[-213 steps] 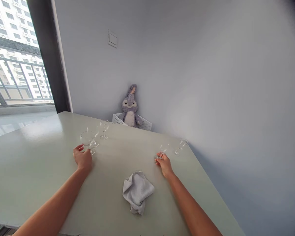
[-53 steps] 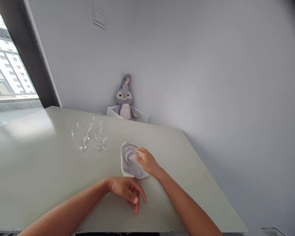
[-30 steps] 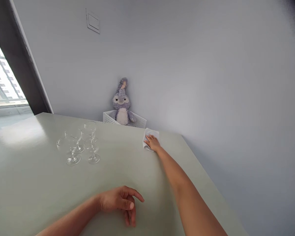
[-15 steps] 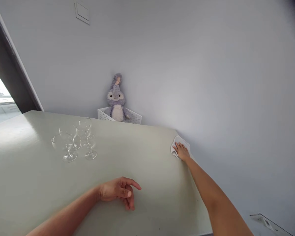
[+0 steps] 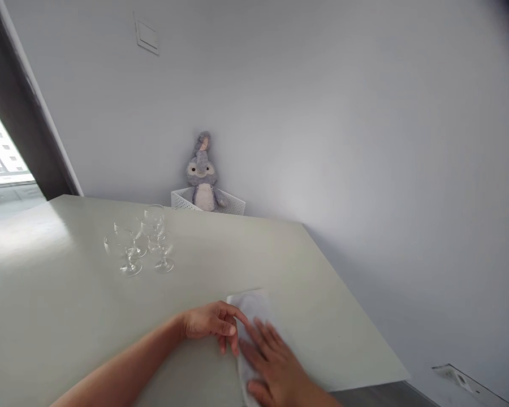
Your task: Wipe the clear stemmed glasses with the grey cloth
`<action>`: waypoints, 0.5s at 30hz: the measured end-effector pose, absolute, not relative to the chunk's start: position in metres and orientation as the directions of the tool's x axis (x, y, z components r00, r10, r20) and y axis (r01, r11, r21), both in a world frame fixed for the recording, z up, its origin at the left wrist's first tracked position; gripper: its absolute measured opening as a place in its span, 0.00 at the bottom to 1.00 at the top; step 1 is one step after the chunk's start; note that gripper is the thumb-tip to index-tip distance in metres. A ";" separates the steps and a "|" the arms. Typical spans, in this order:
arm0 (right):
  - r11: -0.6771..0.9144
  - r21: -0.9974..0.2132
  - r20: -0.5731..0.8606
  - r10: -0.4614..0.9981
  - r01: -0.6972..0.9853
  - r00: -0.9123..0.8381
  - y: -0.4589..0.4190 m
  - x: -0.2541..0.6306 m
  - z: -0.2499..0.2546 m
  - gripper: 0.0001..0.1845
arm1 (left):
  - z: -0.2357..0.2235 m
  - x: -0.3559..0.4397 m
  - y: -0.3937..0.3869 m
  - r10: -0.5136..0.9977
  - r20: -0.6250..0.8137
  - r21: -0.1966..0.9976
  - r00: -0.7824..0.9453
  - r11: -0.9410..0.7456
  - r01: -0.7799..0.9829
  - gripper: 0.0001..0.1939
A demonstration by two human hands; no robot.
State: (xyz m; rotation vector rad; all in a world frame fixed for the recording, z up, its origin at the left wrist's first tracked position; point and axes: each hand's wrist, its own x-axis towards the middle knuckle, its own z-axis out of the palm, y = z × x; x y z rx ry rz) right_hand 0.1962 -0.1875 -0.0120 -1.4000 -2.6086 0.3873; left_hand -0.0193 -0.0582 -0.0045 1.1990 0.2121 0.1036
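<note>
My right hand (image 5: 271, 362) lies flat, fingers stretched out, pressing a pale grey cloth (image 5: 252, 308) onto the pale green table (image 5: 59, 294) near its front edge. My left hand (image 5: 212, 323) rests on the tabletop just left of the cloth, fingers loosely curled, holding nothing, its fingertips close to the cloth's left edge. Several clear stemmed glasses (image 5: 139, 243) stand upright in a tight group further back on the left, well apart from both hands.
A grey plush rabbit (image 5: 203, 174) sits in a white perforated basket (image 5: 233, 204) behind the table's far edge, against the wall. A window with a dark frame (image 5: 21, 113) is at the left. The table's right edge (image 5: 356, 316) drops to the floor.
My right hand has dragged the cloth from the table's far right edge back to the front, beside my left hand. The left hand has stayed about where it was.
</note>
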 end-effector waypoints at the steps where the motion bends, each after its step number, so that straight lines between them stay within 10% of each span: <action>1: 0.574 -0.325 0.014 0.798 0.752 -0.603 -0.187 0.185 -0.007 0.34 | -0.004 -0.020 -0.058 0.198 -0.108 0.936 0.974 0.349 0.033 0.19; 15: 0.253 -0.247 -0.058 0.960 0.935 -0.275 0.035 0.138 -0.004 0.30 | -0.009 -0.025 -0.053 0.109 -0.102 0.905 0.989 0.424 0.046 0.19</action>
